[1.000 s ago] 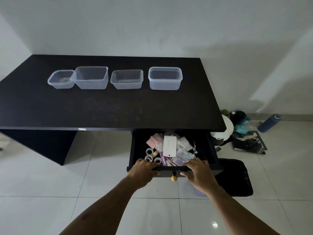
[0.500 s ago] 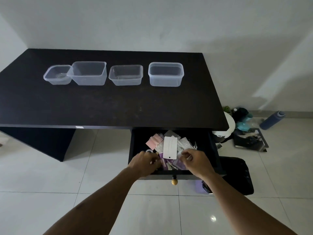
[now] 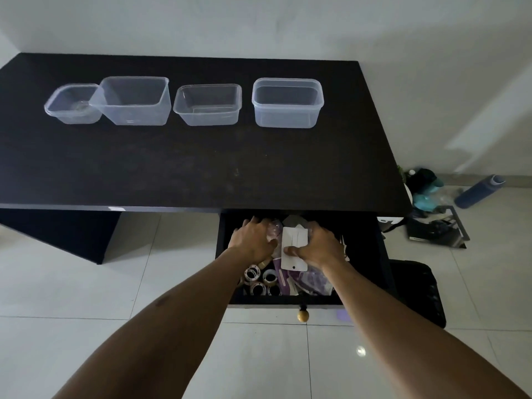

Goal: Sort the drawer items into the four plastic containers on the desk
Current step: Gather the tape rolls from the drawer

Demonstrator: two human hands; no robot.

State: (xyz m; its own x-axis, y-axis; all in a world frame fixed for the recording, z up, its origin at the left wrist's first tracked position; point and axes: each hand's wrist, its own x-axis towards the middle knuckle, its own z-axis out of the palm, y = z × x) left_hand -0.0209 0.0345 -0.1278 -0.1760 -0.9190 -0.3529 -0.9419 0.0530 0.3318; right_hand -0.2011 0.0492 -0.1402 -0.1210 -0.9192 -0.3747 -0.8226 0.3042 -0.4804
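Four clear plastic containers stand in a row at the back of the black desk (image 3: 201, 168): a small one (image 3: 73, 103), a tall one (image 3: 136, 100), a shallow one (image 3: 207, 104) and a lidded-rim one (image 3: 288, 102). All look empty. Under the desk's right end the drawer (image 3: 365, 254) is pulled out. Both hands are inside it. My right hand (image 3: 321, 244) pinches a white card (image 3: 293, 254) with the thumb on top. My left hand (image 3: 253, 237) is curled over clear packets (image 3: 273, 228) beside the card. Tape rolls (image 3: 259, 279) and purple packets (image 3: 312, 279) lie at the drawer's front.
The drawer's round wooden knob (image 3: 302, 315) sticks out toward me. On the tiled floor to the right are a black bag (image 3: 417, 289), a dark tray of clutter (image 3: 437, 228) and a blue bottle (image 3: 479, 191). The desk's dark side panel (image 3: 72, 234) stands at the left.
Both hands have gone from the drawer's front edge deeper into it. The right hand has taken hold of the white card and the left has closed over packets.
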